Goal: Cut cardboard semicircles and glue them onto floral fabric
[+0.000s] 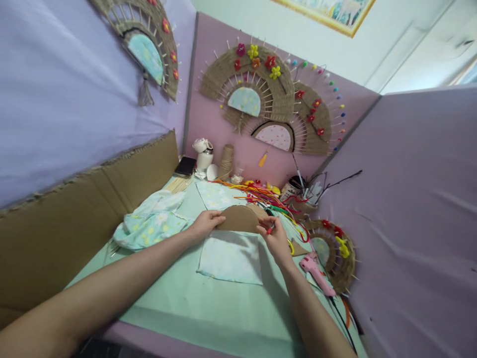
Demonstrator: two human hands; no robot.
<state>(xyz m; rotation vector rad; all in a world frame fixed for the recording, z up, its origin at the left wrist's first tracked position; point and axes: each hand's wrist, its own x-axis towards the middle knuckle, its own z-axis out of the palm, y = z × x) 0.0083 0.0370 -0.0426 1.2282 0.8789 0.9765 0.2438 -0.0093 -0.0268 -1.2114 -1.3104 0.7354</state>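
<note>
A brown half-round cardboard piece (238,219) is held up over the table, its straight edge facing down. My left hand (206,223) pinches its left end. At its right end is my right hand (275,238), gripping the cardboard, with a small red object (271,229), perhaps a pen, between its fingers. Another tan cardboard piece (258,211) shows behind the right part of the half-round one. Just below them, a pale floral cloth square (231,258) lies flat on the green tabletop (208,308).
A crumpled floral cloth (151,226) lies left, beside a cardboard wall (85,199). Colourful craft stems (257,191) spread behind my hands. At right are a pink glue gun (316,273) with its cord and a woven fan (345,268). A twine cone (226,161) stands at the back.
</note>
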